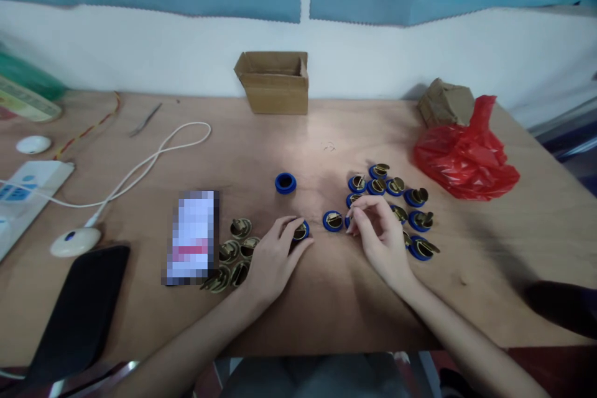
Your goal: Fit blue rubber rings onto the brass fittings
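left hand (275,255) tight on blue cap (301,231), right hand (379,235) pinching second cap (347,221); cardboard box (275,92) contents hidden

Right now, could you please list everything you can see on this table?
cardboard box: one, brown, back centre.
plastic bag: one, red, right rear.
paper parcel: one, brown, behind bag.
blue-ringed brass pieces: about twelve, centre-right.
empty ring: one, blue, centre.
bare brass pieces: about five, left of centre.
phone: one, screen lit, beside them.
black phone: one, front left.
tweezers: one, metal, back left.
left hand: one, gripping a ringed piece.
right hand: one, among the ringed pieces.
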`<state>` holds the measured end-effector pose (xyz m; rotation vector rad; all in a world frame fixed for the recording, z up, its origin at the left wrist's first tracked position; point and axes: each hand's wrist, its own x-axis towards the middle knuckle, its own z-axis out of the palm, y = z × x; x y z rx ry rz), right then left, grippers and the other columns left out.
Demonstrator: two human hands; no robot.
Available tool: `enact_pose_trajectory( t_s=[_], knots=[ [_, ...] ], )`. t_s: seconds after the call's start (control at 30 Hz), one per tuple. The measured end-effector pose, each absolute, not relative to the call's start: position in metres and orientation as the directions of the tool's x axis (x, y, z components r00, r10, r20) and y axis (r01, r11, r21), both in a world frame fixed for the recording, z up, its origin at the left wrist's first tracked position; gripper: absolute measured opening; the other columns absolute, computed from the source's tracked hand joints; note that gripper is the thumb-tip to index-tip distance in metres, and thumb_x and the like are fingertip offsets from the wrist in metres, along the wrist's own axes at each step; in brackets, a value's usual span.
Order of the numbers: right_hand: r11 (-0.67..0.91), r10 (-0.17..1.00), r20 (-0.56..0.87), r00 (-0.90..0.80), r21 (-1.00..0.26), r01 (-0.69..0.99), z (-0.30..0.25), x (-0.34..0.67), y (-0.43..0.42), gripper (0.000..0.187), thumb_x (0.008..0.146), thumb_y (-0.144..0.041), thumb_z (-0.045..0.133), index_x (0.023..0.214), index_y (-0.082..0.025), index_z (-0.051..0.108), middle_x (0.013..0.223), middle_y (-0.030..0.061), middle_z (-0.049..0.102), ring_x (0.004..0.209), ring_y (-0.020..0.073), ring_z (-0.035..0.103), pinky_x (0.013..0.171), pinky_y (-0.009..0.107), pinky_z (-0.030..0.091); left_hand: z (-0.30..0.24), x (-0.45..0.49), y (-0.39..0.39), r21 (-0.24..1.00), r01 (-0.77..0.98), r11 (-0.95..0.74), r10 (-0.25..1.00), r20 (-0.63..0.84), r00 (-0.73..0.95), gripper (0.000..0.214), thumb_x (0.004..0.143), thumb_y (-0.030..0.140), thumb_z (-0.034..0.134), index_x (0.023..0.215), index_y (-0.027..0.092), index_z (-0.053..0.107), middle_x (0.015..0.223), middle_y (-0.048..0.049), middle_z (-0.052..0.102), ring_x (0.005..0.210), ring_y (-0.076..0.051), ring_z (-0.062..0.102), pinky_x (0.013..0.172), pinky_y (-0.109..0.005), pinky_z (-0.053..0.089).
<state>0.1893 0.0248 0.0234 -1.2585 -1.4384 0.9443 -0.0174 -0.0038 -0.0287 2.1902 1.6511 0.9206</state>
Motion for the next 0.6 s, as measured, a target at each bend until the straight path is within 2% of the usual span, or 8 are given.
enact_pose_trajectory(
  t_s=[0.17, 0.33, 0.47, 0.53, 0.6],
  knots=[
    [0.198, 0.976, 0.212, 0.041, -0.955, 0.219, 0.028, 0.194, 0.029, 0.008, 0.098, -0.029, 0.055, 0.094, -0.022, 0.057, 0.080, -0.0007, 0.061, 0.061, 0.0124, 0.058, 0.057, 0.026, 0.049, -0.035, -0.006, 0.008, 0.513, 0.783, -0.353, 0.908, 0.389, 0.154, 0.033, 0.097, 0.027, 0.059, 0.129, 0.020, 0.056, 0.124, -0.0122, 0.066, 0.111, -0.028, 0.070, 0.093, -0.042, 0.060],
    [0.209, 0.973, 0.222, 0.056, -0.961, 0.181, 0.028, 0.198, 0.032, 0.008, 0.097, -0.030, 0.055, 0.094, -0.022, 0.057, 0.079, -0.0009, 0.062, 0.060, 0.0124, 0.059, 0.057, 0.025, 0.051, -0.036, 0.011, 0.029, 0.520, 0.786, -0.335, 0.911, 0.392, 0.129, 0.030, 0.096, 0.013, 0.054, 0.125, 0.017, 0.059, 0.122, -0.0148, 0.062, 0.105, -0.028, 0.070, 0.087, -0.043, 0.062],
    [0.219, 0.972, 0.231, 0.049, -0.960, 0.176, 0.026, 0.200, 0.032, 0.008, 0.097, -0.030, 0.056, 0.095, -0.023, 0.057, 0.079, -0.0009, 0.062, 0.060, 0.0123, 0.059, 0.056, 0.025, 0.050, -0.033, 0.024, 0.045, 0.535, 0.767, -0.354, 0.901, 0.416, 0.125, 0.048, 0.086, -0.006, 0.044, 0.129, 0.013, 0.056, 0.122, -0.0174, 0.061, 0.113, -0.031, 0.067, 0.092, -0.048, 0.060],
    [0.220, 0.971, 0.232, 0.055, -0.960, 0.174, 0.026, 0.202, 0.033, 0.009, 0.097, -0.031, 0.056, 0.095, -0.022, 0.057, 0.079, -0.0011, 0.062, 0.060, 0.0119, 0.059, 0.055, 0.025, 0.049, -0.030, 0.030, 0.051, 0.545, 0.748, -0.379, 0.894, 0.425, 0.143, 0.054, 0.082, -0.010, 0.043, 0.129, 0.013, 0.055, 0.123, -0.0172, 0.063, 0.114, -0.030, 0.067, 0.094, -0.049, 0.059],
    [0.224, 0.970, 0.237, 0.061, -0.960, 0.170, 0.027, 0.203, 0.035, 0.009, 0.096, -0.031, 0.056, 0.094, -0.022, 0.057, 0.078, -0.0014, 0.062, 0.060, 0.0118, 0.058, 0.056, 0.025, 0.049, -0.025, 0.036, 0.054, 0.558, 0.721, -0.412, 0.885, 0.433, 0.171, 0.050, 0.083, -0.008, 0.044, 0.125, 0.014, 0.057, 0.119, -0.0158, 0.067, 0.110, -0.028, 0.069, 0.093, -0.047, 0.060]
  ],
)
